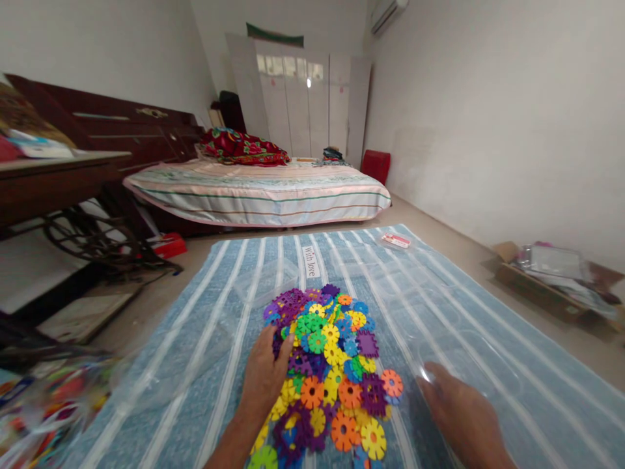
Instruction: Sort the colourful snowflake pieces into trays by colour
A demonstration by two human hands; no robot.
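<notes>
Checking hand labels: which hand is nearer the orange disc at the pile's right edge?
Right. The right hand is just right of the orange disc, not touching; left hand across the pile, at its left edge.

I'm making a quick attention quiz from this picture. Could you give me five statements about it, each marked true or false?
1. The left hand is at the pile of colourful plastic pieces. True.
2. The right hand is buried in the pile too. False: it is to the right of the pile, at some clear plastic.
3. The pile includes purple square pieces. True.
4. The striped cloth is red and black. False: it is blue and white.
5. The words printed on the cloth read "Good luck". False: they read "With love".
</notes>
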